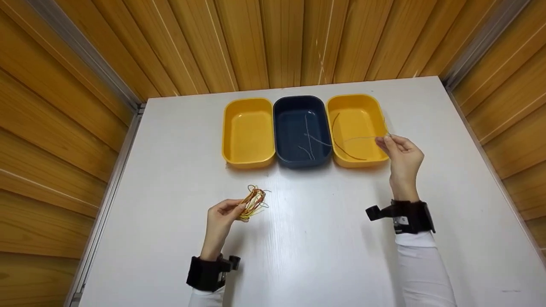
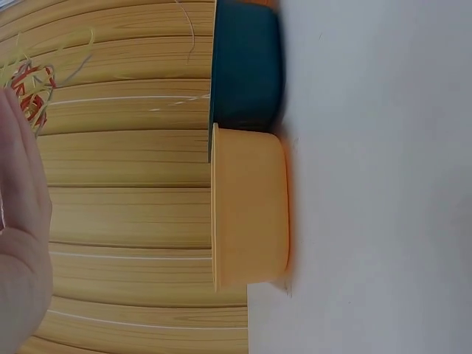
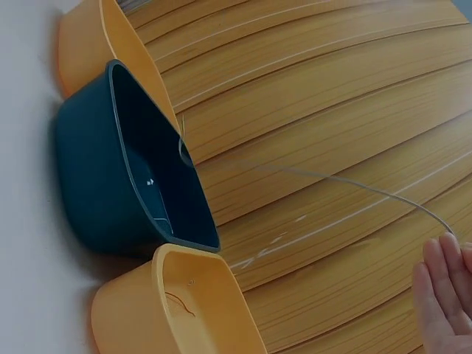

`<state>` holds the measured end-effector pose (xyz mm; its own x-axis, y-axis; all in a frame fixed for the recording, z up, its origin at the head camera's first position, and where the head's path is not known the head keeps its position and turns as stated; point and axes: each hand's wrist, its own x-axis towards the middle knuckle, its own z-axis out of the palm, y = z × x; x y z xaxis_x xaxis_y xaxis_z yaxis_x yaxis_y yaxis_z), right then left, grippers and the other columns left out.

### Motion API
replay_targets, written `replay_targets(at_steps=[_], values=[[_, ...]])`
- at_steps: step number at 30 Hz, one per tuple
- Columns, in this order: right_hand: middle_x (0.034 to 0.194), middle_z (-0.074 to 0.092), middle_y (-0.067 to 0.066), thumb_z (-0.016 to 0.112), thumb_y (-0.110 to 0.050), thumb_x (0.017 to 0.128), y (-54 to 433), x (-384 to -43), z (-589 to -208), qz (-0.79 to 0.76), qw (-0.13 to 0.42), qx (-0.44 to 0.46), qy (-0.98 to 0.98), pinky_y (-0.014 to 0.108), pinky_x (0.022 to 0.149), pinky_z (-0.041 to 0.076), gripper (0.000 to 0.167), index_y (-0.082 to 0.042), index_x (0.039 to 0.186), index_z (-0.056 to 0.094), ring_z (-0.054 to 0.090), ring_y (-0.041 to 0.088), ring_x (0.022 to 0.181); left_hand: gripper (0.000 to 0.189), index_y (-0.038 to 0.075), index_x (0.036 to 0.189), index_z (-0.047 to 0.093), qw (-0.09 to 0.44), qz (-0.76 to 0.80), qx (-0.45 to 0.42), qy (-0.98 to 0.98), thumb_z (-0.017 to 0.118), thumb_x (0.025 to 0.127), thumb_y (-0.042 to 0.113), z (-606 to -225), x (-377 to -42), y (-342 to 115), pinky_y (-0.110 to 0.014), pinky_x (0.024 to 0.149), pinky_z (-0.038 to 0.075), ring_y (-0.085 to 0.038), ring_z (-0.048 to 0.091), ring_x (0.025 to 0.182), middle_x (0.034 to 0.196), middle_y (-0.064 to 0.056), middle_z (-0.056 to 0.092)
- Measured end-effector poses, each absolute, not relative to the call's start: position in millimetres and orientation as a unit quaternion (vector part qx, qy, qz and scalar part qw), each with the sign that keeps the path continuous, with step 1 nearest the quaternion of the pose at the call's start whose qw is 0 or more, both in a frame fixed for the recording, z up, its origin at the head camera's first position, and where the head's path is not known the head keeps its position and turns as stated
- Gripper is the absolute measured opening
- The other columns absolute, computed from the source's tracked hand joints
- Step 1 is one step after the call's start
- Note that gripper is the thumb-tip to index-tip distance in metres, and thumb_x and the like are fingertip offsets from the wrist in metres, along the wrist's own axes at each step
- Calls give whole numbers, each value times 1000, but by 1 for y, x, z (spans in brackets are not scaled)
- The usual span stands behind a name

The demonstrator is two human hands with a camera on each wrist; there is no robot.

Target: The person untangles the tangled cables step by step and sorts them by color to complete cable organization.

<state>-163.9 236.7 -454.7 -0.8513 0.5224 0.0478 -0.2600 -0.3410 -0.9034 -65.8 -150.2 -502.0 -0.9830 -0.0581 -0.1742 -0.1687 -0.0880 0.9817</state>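
My left hand (image 1: 222, 219) pinches a loose bundle of thin wires (image 1: 254, 200), yellow, orange-red and grey, above the table in front of the bins. At the right, my right hand (image 1: 403, 162) pinches one end of a single grey wire (image 3: 361, 184). That wire stretches leftward in the air over the right yellow bin (image 1: 362, 163) toward the dark blue bin (image 1: 300, 163). Thin grey wires (image 1: 309, 136) show in the blue bin. A reddish wire (image 3: 179, 302) lies in the right yellow bin. In the left wrist view, the left hand (image 2: 21, 214) shows only partly.
A second yellow bin (image 1: 249, 164) stands at the left end of the row, against the blue one. The bins sit near the back of a white table (image 1: 183, 162). Wood-patterned walls (image 1: 281, 42) rise behind and at both sides.
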Motion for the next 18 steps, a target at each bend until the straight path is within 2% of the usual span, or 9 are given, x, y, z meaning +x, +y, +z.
replay_targets(at_steps=[11, 15, 18], values=[[73, 77, -4, 63, 14, 92, 217, -184, -459, 789, 208, -129, -563, 19, 78, 64, 20, -2, 84, 73, 76, 7, 72, 28, -26, 111, 62, 55, 734, -74, 673, 67, 93, -6, -503, -63, -145, -21, 64, 63, -6, 69, 62, 85, 1, 77], [73, 77, -7, 65, 13, 91, 210, -191, -463, 779, 186, -124, -586, 17, 79, 64, 23, -7, 82, 73, 75, 4, 72, 27, -25, 111, 63, 61, 737, -72, 670, 67, 92, -6, -503, -61, -143, -21, 64, 63, -7, 69, 62, 88, -4, 77], [73, 76, -10, 69, 10, 90, 205, -195, -467, 762, 165, -122, -614, 16, 80, 63, 21, -9, 81, 73, 75, 1, 73, 28, -25, 110, 62, 61, 738, -62, 669, 68, 92, -5, -502, -60, -142, -21, 64, 63, -7, 69, 63, 89, -3, 78]])
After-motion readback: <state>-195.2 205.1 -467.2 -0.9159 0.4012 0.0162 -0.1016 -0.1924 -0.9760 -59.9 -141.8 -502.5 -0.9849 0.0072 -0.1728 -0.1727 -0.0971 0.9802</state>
